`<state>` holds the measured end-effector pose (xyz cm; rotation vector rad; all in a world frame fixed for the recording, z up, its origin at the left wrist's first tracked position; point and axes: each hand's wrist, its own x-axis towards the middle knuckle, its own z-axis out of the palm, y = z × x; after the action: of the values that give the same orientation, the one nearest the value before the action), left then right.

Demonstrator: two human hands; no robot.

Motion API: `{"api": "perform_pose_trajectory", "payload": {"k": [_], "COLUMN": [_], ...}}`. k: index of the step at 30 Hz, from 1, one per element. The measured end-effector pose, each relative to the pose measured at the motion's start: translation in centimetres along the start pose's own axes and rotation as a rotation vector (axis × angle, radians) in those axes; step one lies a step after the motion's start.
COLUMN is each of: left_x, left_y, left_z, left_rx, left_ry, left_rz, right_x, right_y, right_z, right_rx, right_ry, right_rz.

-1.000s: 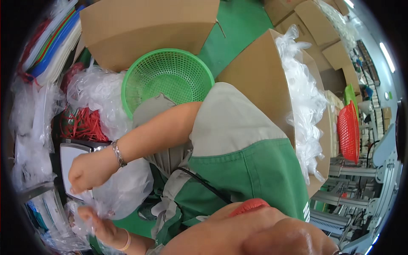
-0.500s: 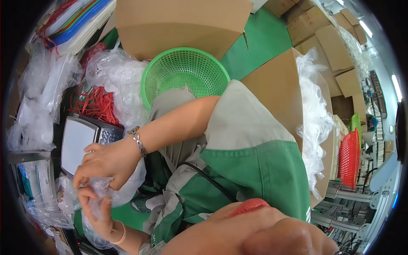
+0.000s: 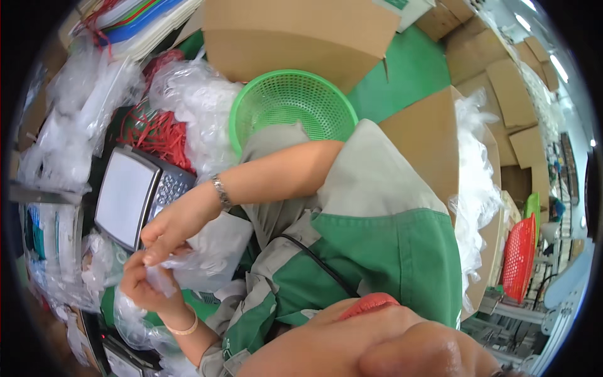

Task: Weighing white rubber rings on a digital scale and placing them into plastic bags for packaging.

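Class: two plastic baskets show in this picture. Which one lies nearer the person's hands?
The round green basket, just above the forearm. The red basket stands far off at the right edge.

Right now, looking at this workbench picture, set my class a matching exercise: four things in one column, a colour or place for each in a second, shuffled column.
Things:
1. round mesh basket
2. slatted crate
3. weighing scale
4. small clear plastic bag

Colours or places:
A. red, at the far right
B. pinched between left hand and right hand
C. green, beyond the right forearm
D. grey, just left of the hands

Pairs: 1-C, 2-A, 3-D, 4-B
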<state>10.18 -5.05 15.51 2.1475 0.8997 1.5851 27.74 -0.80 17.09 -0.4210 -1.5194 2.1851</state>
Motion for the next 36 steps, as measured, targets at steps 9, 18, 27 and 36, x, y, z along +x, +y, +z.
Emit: {"api": "perform_pose_trajectory", "payload": {"k": [9, 18, 27, 36], "left_x": [3.7, -0.8, 0.8, -0.6], "left_y": [2.6, 0.9, 2.5, 3.4], "left_z": [-4.4, -10.9, -6.5, 0.1], "left_rx": [0.437, 0.415, 0.23, -0.273], "left_ry": [-0.488, -0.277, -0.266, -0.114], "left_rz": [0.516, -0.298, -0.116, 0.263], "right_x": [-2.0, -2.0, -1.6, 0.5], "right_y": [-0.4, -1.9, -1.4, 6.1], "right_z": [1.3, 1.1, 1.6, 1.2], "right_rx": [-0.644, -0.1, -1.047, -0.968], "right_ry": [0.186, 0.154, 0.126, -0.263], "right_rz": [-0.504, -0.023, -0.44, -0.587]}}
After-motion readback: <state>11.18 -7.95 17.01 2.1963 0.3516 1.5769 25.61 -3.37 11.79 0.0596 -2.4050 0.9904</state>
